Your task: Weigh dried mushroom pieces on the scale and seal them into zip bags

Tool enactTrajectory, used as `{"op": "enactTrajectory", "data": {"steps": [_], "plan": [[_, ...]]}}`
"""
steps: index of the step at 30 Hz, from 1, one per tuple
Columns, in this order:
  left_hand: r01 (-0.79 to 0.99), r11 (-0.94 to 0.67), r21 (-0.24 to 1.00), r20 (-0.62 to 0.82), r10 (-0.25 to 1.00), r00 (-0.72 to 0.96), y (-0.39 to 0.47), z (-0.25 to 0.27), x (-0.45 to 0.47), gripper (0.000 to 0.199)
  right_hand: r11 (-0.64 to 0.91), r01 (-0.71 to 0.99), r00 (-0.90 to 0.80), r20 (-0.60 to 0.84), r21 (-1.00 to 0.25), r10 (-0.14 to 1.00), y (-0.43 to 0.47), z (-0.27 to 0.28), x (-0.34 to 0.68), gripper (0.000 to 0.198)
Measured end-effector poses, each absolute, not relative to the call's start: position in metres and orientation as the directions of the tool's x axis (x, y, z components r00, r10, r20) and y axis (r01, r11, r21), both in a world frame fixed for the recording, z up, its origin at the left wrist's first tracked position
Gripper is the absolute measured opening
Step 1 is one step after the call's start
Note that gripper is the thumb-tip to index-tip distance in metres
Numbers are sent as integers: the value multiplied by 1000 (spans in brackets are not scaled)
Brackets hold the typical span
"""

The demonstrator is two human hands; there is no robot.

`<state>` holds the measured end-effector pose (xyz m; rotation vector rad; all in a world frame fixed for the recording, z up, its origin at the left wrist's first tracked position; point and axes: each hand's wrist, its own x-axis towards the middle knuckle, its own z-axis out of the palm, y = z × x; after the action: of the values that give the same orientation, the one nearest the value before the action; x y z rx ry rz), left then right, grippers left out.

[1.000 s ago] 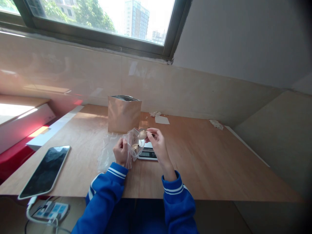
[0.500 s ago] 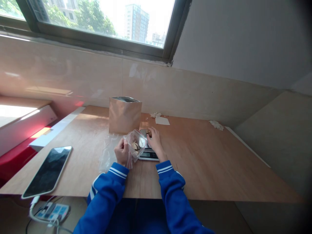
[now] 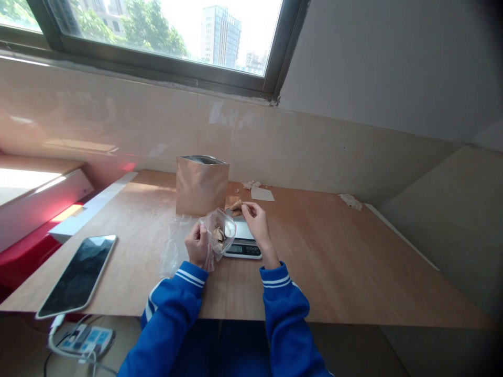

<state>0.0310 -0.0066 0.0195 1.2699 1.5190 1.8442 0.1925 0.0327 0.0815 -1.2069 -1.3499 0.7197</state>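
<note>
Left hand [image 3: 196, 245]: closed fist, bunched on the side of a clear zip bag [image 3: 227, 230]. Bag hangs just right of that fist, mouth spread, pale dried pieces [image 3: 218, 234] inside. Likely gripped by the side so the mouth doesn't fold shut and the other hand can get at it.

Right hand [image 3: 257, 225]: narrow pinch, thumb against fingers, on a brown dried piece [image 3: 236, 207] pointing left off the fingertips, above the far end of the scale [image 3: 244, 251]. Can't tell if the piece touches the scale; fingers cover part of it. Pinch probably suits something thin and brittle.

Scale sits under and just near-left of the right grip, display facing the wearer, presumably for reading while both hands work. Kraft-coloured pouch [image 3: 202, 186] stands upright beyond the left fist, top gaping. Loose clear plastic [image 3: 173, 246] lies just left of that fist; tablet [image 3: 80, 275] well left.

Text: scale display [image 3: 239, 250] is lit, digits too small to trust. Panel marks beside it unreadable. No print visible on the pouch front, no brand anywhere.
</note>
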Motion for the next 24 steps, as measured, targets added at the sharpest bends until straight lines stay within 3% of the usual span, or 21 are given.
{"op": "enactTrajectory", "data": {"steps": [2, 5, 8, 10, 15, 24], "plan": [[212, -307, 928, 373, 790, -488, -7, 20, 31, 38, 291, 105, 93, 300, -951, 949, 25, 103, 188, 30], [200, -308, 930, 368, 793, -487, -8, 20, 32, 38, 229, 66, -56, 226, -971, 973, 12, 122, 180, 29], [179, -317, 932, 363, 791, -492, -7, 21, 32, 39, 148, 202, -144, 121, -968, 982, 3, 122, 170, 21], [171, -322, 931, 364, 790, -493, -7, 21, 32, 39, 110, 324, -94, 84, -940, 992, 1, 116, 162, 15], [169, -324, 931, 365, 796, -483, -9, 24, 33, 40, 120, 513, 56, 173, -850, 983, 3, 103, 145, 16], [205, -356, 912, 411, 811, -417, -7, 21, 33, 41, 157, 707, 0, 221, -690, 975, -4, 95, 125, 22]]}}
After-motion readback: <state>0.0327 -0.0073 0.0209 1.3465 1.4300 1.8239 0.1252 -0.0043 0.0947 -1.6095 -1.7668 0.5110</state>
